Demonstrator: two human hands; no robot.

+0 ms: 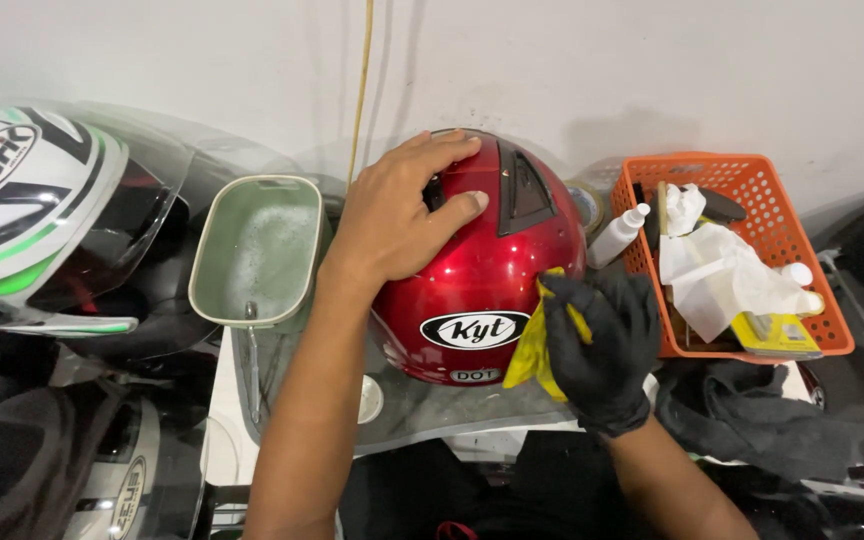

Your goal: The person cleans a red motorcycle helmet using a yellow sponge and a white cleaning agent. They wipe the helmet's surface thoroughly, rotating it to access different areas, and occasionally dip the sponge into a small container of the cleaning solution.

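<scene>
Gloved hand wipes a red helmet while the bare hand steadies it

The right hand (602, 340), gloved, is clenched on a yellow cloth (537, 345) against the red helmet (472, 270); the left hand (397, 215) lies spread flat on top, bracing it. Left of it sits a soapy pan (257, 250), right an orange basket (752, 250); the wall hems all in behind

Oval black-white label (475, 329) on red helmet (482, 262)

Bare left hand (392, 215), black-gloved right hand (602, 345)
</scene>
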